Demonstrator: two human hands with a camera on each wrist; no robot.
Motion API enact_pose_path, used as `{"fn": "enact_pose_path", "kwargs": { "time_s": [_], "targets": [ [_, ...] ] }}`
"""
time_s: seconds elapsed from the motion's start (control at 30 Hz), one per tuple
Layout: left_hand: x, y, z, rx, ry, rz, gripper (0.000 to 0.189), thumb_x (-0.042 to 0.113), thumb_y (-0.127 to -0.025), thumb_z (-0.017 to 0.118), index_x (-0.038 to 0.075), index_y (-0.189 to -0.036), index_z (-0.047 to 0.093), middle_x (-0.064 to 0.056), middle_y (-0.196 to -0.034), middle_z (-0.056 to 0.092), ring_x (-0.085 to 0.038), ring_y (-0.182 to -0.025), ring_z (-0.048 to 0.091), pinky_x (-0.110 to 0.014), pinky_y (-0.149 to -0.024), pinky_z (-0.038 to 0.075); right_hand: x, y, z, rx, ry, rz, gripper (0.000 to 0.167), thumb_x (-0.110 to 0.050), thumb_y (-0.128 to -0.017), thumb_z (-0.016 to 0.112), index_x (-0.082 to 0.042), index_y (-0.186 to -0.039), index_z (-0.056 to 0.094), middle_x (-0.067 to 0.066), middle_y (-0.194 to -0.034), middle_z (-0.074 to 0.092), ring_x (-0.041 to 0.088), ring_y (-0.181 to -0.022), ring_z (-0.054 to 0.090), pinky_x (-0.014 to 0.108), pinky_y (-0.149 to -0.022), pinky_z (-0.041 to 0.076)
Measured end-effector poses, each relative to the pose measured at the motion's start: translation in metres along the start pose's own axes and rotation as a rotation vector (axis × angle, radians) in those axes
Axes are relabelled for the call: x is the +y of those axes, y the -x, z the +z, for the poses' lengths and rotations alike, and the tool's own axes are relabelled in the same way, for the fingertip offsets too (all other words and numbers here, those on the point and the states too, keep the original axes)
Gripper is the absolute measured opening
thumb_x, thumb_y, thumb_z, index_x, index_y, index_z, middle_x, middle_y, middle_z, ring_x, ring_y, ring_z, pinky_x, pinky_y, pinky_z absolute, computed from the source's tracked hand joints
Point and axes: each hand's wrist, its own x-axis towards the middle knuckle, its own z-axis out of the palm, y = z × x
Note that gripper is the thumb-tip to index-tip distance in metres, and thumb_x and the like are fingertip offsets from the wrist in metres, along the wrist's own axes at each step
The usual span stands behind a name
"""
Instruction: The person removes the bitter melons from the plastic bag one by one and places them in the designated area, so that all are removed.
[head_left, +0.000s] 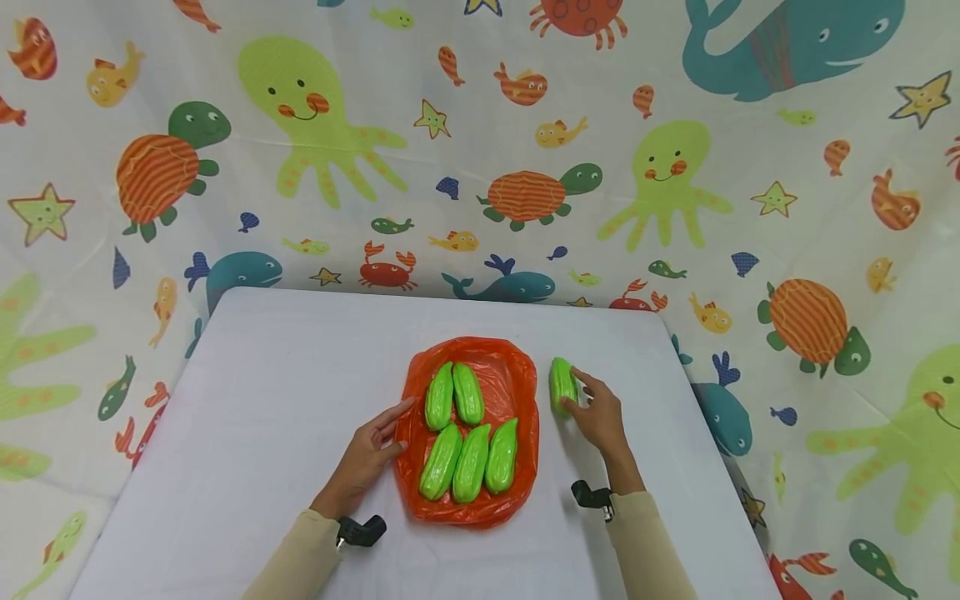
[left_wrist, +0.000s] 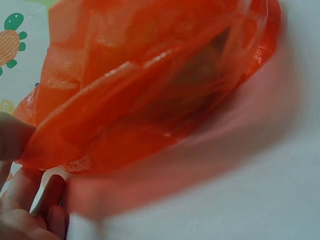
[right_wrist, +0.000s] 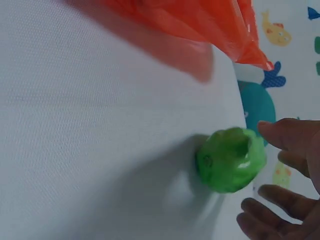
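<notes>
In the head view an oval tray (head_left: 480, 515) wrapped in shiny red plastic carries several light-green toy zucchini (head_left: 471, 465), two in the far row and three in the near row. My left hand (head_left: 366, 457) holds the tray's left edge; the left wrist view shows the red plastic (left_wrist: 115, 115) pinched between thumb and fingers. One more zucchini (head_left: 561, 385) is to the right of the tray, apart from it. My right hand (head_left: 602, 417) is beside that zucchini, fingers loosely spread and not closed round it in the right wrist view.
A white cloth-covered table (head_left: 300, 367) lies under everything. Behind it and along both sides hangs a curtain (head_left: 465, 125) printed with sea animals. A black wrist camera (head_left: 362, 531) is strapped to the left wrist, another (head_left: 592, 495) to the right.
</notes>
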Motion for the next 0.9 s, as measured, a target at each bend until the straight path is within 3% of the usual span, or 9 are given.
{"fn": "enact_pose_path", "kwargs": {
  "time_s": [0.2, 0.5, 0.73, 0.9],
  "targets": [
    [0.001, 0.001, 0.000, 0.002, -0.004, -0.003, 0.066, 0.001, -0.101, 0.059, 0.024, -0.162, 0.045, -0.007, -0.169, 0.043, -0.029, -0.160, 0.036, -0.011, -0.109, 0.045, -0.009, 0.006, -0.005, 0.063, 0.016, -0.101, 0.070, -0.017, -0.095, 0.080, -0.021, -0.159, 0.052, 0.019, -0.162, 0.050, 0.044, -0.143, 0.053, 0.062, -0.115, 0.049],
    [0.000, 0.000, -0.001, -0.006, 0.000, -0.002, 0.067, 0.000, -0.101, 0.058, 0.023, -0.163, 0.045, -0.007, -0.170, 0.042, -0.029, -0.161, 0.035, -0.010, -0.109, 0.044, -0.040, 0.020, -0.007, 0.075, 0.017, -0.161, 0.073, -0.025, -0.094, 0.081, -0.031, -0.160, 0.050, 0.010, -0.165, 0.049, 0.038, -0.149, 0.049, 0.063, -0.118, 0.044],
    [-0.001, -0.001, 0.000, 0.009, 0.006, -0.011, 0.067, -0.001, -0.101, 0.058, 0.025, -0.161, 0.047, -0.005, -0.169, 0.044, -0.027, -0.159, 0.038, -0.010, -0.107, 0.046, -0.062, 0.031, 0.008, 0.054, -0.003, -0.252, 0.073, -0.027, -0.092, 0.082, -0.037, -0.158, 0.051, 0.005, -0.164, 0.052, 0.037, -0.152, 0.047, 0.064, -0.115, 0.045],
    [-0.001, -0.001, -0.001, 0.007, -0.008, -0.004, 0.067, 0.001, -0.101, 0.059, 0.023, -0.162, 0.045, -0.007, -0.170, 0.042, -0.027, -0.160, 0.037, -0.010, -0.107, 0.046, -0.073, 0.037, 0.024, 0.029, -0.037, -0.293, 0.073, -0.028, -0.091, 0.084, -0.027, -0.157, 0.053, 0.007, -0.161, 0.055, 0.038, -0.150, 0.050, 0.064, -0.113, 0.048]
  ]
}}
